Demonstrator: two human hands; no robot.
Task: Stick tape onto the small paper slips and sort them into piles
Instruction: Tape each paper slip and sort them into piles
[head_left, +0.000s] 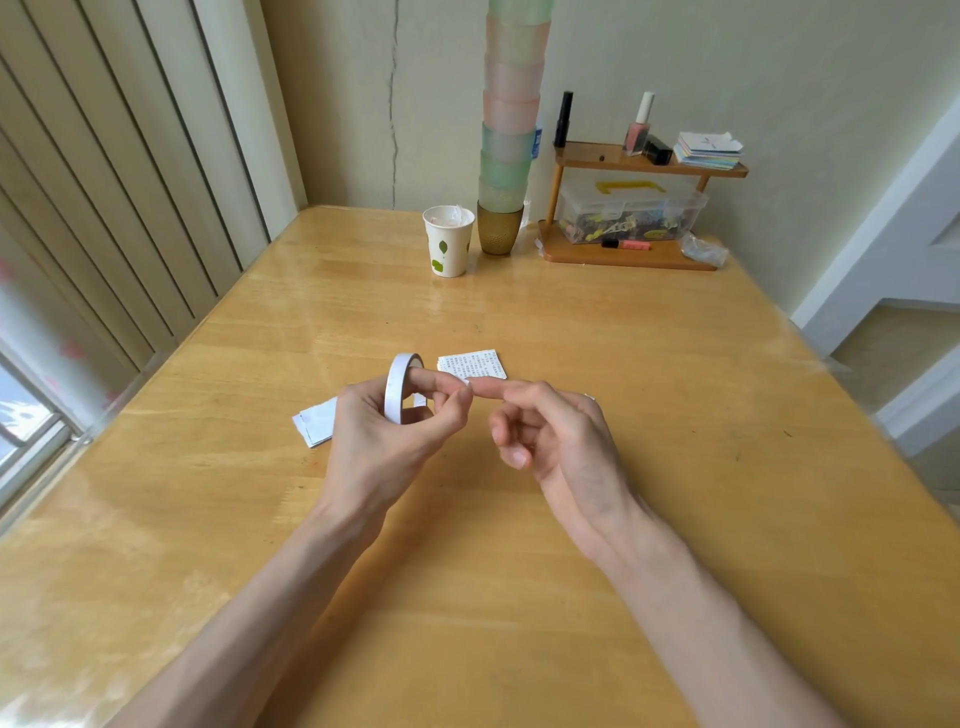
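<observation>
- Over the middle of the worktop (649, 364), both hands hover just above the wood, with their fingertips meeting.
- My left hand (384, 431) holds the tape roll (399, 387). The roll stands on edge with my forefinger through its hole, and the thumb curls up from below.
- My right hand (556, 436) has its forefinger straight, the tip touching the left fingertips at a small white tape end. The other fingers are loosely curled and hold nothing.
- Just beyond the fingertips, a pile of printed slips (474, 365) lies flat, close to the roll but apart from it.
- A second pile of white slips (314, 423) lies left of my left hand, partly hidden behind it. Its corners are fanned out.
- Bare wood runs from the slips to the far edge, and more lies under my forearms.
- That far edge meets the wall and is crowded. A paper cup (449, 241) stands beside a gold cup (498, 228) bearing a tall stack of tumblers (511, 130).
- Right of these is a wooden rack (623, 257) holding a clear box (631, 210), with a crumpled plastic bag (704, 250) at its end.
- Along the left edge runs a window with vertical blinds (119, 182).
- Beyond the right edge the worktop drops to the floor, well apart from my right hand.
</observation>
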